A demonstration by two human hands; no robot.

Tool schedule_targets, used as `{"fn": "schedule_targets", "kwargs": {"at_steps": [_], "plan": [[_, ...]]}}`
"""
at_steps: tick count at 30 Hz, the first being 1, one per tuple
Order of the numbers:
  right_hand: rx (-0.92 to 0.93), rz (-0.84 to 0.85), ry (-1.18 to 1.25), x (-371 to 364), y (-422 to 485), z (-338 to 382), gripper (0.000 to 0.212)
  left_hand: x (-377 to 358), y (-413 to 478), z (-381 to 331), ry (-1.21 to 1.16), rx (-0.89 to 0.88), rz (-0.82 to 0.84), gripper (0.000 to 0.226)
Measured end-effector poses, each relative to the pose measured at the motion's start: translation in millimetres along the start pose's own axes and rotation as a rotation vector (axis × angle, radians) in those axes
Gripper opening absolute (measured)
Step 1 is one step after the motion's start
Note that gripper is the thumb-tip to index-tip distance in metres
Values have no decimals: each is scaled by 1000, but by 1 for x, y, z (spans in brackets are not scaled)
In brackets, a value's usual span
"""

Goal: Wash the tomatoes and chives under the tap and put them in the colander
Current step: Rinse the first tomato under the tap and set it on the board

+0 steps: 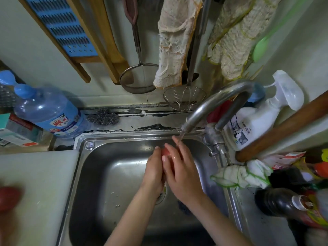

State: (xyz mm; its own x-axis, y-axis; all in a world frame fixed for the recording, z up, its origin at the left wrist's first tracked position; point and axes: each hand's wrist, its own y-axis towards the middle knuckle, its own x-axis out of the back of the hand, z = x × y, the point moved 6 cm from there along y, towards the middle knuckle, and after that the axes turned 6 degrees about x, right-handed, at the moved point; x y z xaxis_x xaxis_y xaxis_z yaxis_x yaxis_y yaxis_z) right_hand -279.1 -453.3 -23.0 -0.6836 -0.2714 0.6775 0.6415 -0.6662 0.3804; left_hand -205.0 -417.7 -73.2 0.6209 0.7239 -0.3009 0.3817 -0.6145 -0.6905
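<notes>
Our left hand and right hand meet low in the steel sink, just under the spout of the tap. Between them we grip a red tomato: the left hand cups it from the left with curled fingers, and the right hand closes on it from the right, thumb across its front, with fingertips reaching into the thin stream of water. Only a small patch of it shows between the hands. A second tomato, blurred, lies on the white cutting board left of the sink. Behind, on the tabletop, stand a blue water bottle and a steel scourer.
</notes>
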Motion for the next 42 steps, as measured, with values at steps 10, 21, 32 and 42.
{"fn": "schedule_targets", "kwargs": {"at_steps": [10, 21, 32, 42], "plan": [[-1020, 58, 868, -13, 29, -40, 32, -14, -25, -24, 242, -253, 151, 14], [-119, 49, 222, 7, 12, -5, 41, -12, -17, -13, 113, 10, 119, 37], [-1073, 17, 832, -3, 27, -30, 24, -14, -29, -27, 409, -489, -69, 28], [-434, -35, 504, 16, 35, -31, 19, -21, -17, -12, 96, -159, -60, 37]]}}
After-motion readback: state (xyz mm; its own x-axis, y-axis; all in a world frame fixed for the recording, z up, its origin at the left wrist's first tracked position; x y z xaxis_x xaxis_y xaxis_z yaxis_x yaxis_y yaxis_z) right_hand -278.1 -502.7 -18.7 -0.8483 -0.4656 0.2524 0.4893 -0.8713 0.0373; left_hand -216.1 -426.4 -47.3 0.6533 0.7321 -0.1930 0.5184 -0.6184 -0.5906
